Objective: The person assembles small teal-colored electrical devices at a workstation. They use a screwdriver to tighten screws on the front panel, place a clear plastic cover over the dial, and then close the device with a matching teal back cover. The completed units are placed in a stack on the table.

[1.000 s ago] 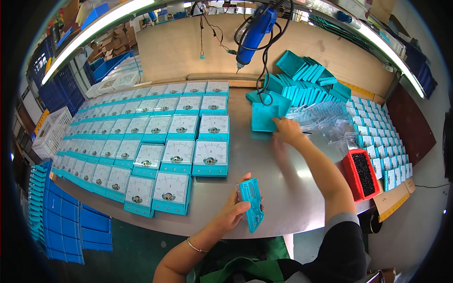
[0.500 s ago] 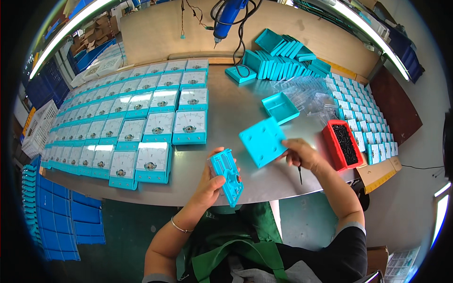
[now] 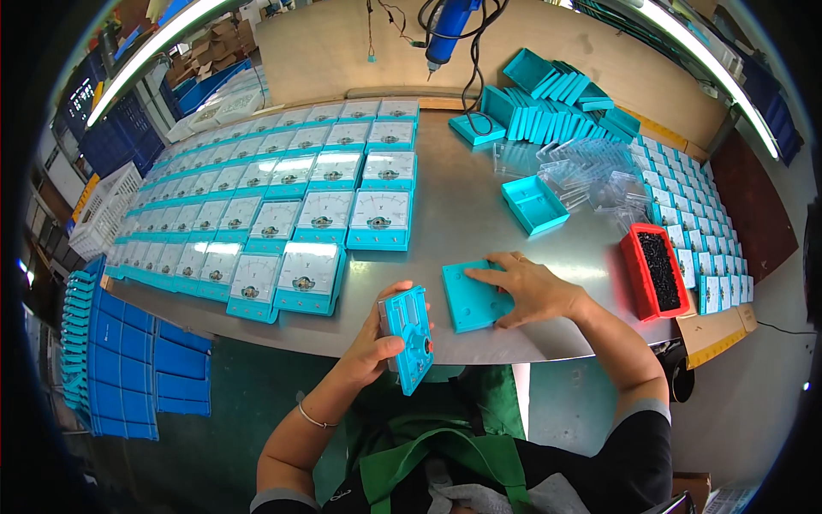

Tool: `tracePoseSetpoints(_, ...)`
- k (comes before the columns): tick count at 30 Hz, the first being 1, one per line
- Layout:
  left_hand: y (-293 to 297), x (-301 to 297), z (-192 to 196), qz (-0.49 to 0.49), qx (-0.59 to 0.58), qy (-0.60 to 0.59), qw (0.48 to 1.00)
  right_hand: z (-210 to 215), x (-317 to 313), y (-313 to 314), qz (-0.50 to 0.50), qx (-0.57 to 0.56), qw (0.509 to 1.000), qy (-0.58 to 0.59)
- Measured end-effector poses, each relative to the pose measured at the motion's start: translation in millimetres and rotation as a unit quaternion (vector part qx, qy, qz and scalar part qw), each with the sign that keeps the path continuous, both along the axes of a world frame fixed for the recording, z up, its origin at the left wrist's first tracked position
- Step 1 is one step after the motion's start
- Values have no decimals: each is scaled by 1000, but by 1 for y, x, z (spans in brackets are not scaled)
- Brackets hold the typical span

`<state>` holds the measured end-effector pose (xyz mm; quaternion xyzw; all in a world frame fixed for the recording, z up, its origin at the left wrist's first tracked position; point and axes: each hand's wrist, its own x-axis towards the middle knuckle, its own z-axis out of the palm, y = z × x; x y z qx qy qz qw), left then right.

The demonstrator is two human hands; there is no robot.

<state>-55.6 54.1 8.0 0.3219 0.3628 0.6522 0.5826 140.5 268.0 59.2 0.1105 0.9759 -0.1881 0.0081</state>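
Observation:
My left hand (image 3: 368, 347) is wrapped round a teal panel meter (image 3: 411, 343), held tilted just past the table's front edge. Its moulded back faces my right, and a small red part shows near my fingers; its clear front is mostly hidden. To the right, a square teal box (image 3: 471, 300) sits low over the metal table with its dimpled bottom up. My right hand (image 3: 539, 291) spans that box's right side, thumb at the near corner, fingers over the far edge and top. Whether the box fully rests on the table I cannot tell.
Rows of finished-looking meters (image 3: 312, 270) cover the table's left. An open teal box (image 3: 535, 206), clear covers (image 3: 591, 163) and stacked teal boxes (image 3: 548, 111) lie farther back. A red bin of black screws (image 3: 655, 274) stands right, beside small meters (image 3: 711, 291). A blue electric screwdriver (image 3: 447, 34) hangs above.
My right hand has lowered the teal box toward the table and spread across it. The thin dark tool seen under that hand is out of sight. My left hand keeps holding the meter.

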Motion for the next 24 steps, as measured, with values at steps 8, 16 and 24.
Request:
tracePoseSetpoints(8,8,20,0,88,68,-26,993,-35,-8,-62,-155,-616,764,117)
tracePoseSetpoints(16,6,18,0,116,63,1,991,-13,-13,-75,-111,-552,821,95)
tracePoseSetpoints(24,3,31,14,135,125,316,931,-32,-4,-89,-47,-506,846,160)
